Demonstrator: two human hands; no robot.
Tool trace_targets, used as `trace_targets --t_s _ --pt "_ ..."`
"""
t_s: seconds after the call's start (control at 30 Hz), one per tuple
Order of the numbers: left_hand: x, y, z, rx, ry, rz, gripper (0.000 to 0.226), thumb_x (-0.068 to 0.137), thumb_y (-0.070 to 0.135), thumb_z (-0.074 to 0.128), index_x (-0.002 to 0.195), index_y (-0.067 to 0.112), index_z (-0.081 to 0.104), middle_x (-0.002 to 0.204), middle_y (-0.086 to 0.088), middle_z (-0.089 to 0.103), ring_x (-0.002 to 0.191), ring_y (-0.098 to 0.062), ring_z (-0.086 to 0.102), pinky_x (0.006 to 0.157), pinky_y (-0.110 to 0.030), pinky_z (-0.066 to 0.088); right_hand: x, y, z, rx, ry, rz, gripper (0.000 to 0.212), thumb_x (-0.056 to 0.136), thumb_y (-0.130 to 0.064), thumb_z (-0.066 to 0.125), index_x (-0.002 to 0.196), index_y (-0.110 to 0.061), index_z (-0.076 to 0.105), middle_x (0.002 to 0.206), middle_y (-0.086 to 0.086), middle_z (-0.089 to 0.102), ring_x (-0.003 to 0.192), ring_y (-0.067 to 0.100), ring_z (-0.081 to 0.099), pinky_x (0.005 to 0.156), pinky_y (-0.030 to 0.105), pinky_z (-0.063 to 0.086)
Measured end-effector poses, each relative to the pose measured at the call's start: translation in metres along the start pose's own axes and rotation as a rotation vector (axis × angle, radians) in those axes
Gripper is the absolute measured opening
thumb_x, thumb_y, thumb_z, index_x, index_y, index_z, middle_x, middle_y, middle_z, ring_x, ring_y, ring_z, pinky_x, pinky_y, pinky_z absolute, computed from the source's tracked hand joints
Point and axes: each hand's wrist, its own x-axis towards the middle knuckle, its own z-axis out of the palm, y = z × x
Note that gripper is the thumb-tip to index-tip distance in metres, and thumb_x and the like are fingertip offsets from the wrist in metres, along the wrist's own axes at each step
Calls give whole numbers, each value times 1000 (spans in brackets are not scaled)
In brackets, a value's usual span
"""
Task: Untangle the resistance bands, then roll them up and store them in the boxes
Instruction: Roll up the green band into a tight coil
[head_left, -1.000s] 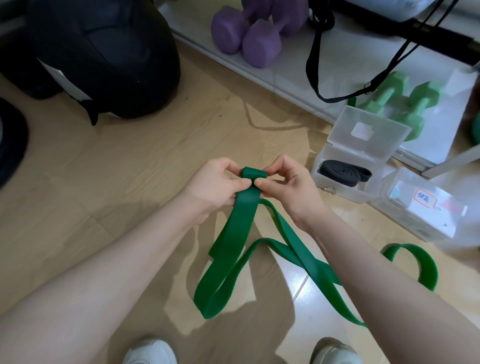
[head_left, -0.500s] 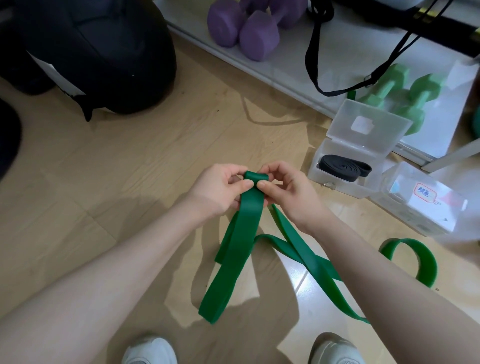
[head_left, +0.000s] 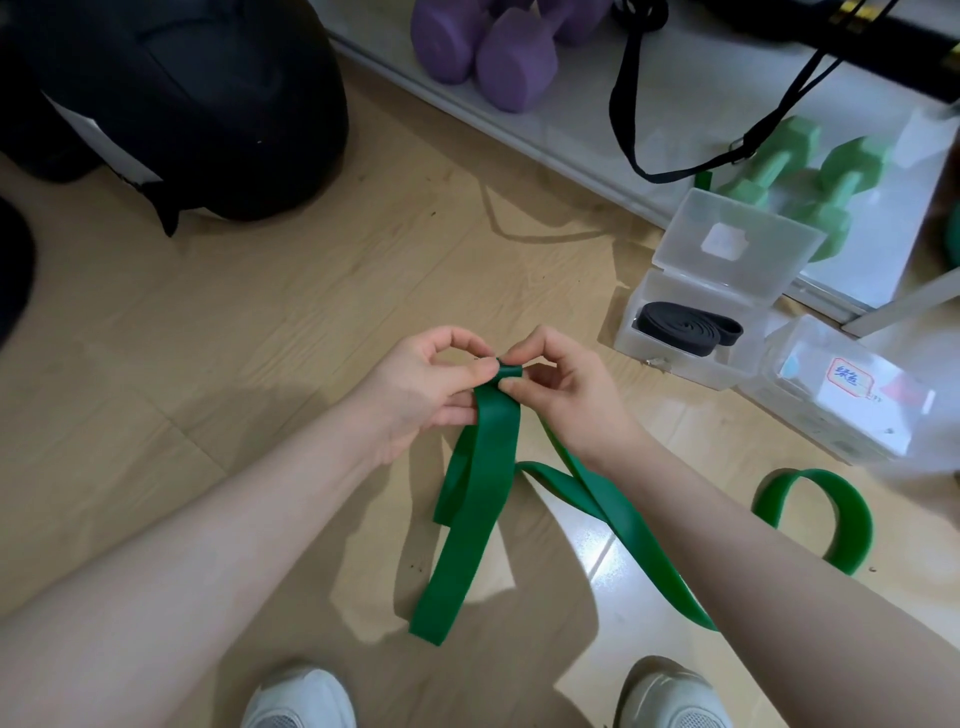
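Both hands meet at the folded top end of the green band (head_left: 488, 467): the left hand (head_left: 421, 400) pinches the fold between thumb and forefinger, and the right hand (head_left: 566, 395) pinches the same end from the other side, its fingertips curled tight on the first small turn. Below the hands the green band hangs in long loops toward the wooden floor (head_left: 260, 322), with 1 strand trailing under the right forearm and a curl of green lying beyond it, below the labelled box (head_left: 841, 395). Right of the hands, the open box (head_left: 691, 332) holds 1 rolled black band (head_left: 685, 325), its lid standing up behind.

The step in hand looks like starting the roll, so roughly half the job seems left. To do it well, the first turn should be kept small and square to the strap's edges; a skewed start would likely spiral into a cone. One hand can turn the core while the other feeds the strap flat, smoothing any twist out of the hanging loops before each wrap. Steady light tension should keep the rubber from springing open.
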Motion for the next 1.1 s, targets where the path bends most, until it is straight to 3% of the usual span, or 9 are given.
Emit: trace_targets --t_s 0.1,0.27,0.4,0.5,0.67,0.77,0.87,1.0,1.1 --pt "3 -3 -1 32 41 15 13 86 -1 60 87 12 58 89 -15 69 74 -20 71 70 -28 59 0 0 1 14 -20 42 25 83 7 61 81 -17 56 87 23 56 74 26 55 76 42 47" --pt "3 -10 -2 207 66 125 19 82 -5 63 82 14 60 94 -9 64 82 -18 68 74 -26 58 3 -1 -2 182 -34 297 26 89 -18 58 113 -22 49 99 8 57 72 17 66 70 30 56" --pt "7 -9 -2 326 115 240 36 76 -5 68 85 29 57 102 -1 64 87 -24 69 87 -37 53 2 4 0 222 -78 438 24 93 -31 50 100 -10 59 89 5 66 84 20 63 84 30 51" --pt "7 -8 -3 324 124 274 42 75 -8 68 88 30 55 103 3 63 82 -19 70 82 -32 55 2 3 2 250 -69 418 14 94 -23 51 86 -14 58 79 2 67 71 14 63 78 28 51" --pt "10 -4 1 263 146 238 48 75 -9 67 98 30 52 104 6 61 89 -10 66 72 -16 53 6 -1 1 261 -27 303 2 92 -10 54 93 -11 55 87 12 60 73 21 63 76 38 53" --pt "11 -4 -3 206 57 79 42 79 1 68 112 21 52 106 -1 66 90 -14 67 76 -23 55 8 -5 -2 193 23 197 8 89 -3 56 91 -10 52 90 7 54 70 18 64 74 40 56" --pt "9 -6 -9 127 -45 -61 31 86 19 63 115 11 56 106 -8 68 93 -22 69 86 -35 54 8 -6 -7 105 42 149 14 87 -1 58 88 -14 52 90 1 53 71 12 63 66 30 58" --pt "9 -8 -9 77 -30 -67 37 87 33 57 114 8 59 108 -15 67 91 -28 69 85 -38 56 6 -6 -7 12 -9 89 22 85 2 60 88 -18 53 97 2 54 79 28 64 71 42 58" --pt "10 -8 -8 62 -9 -62 31 89 30 57 111 9 60 107 -13 67 90 -26 70 80 -35 57 5 -9 -5 67 -25 57 25 84 9 58 88 -15 51 99 6 54 78 27 64 73 43 58"
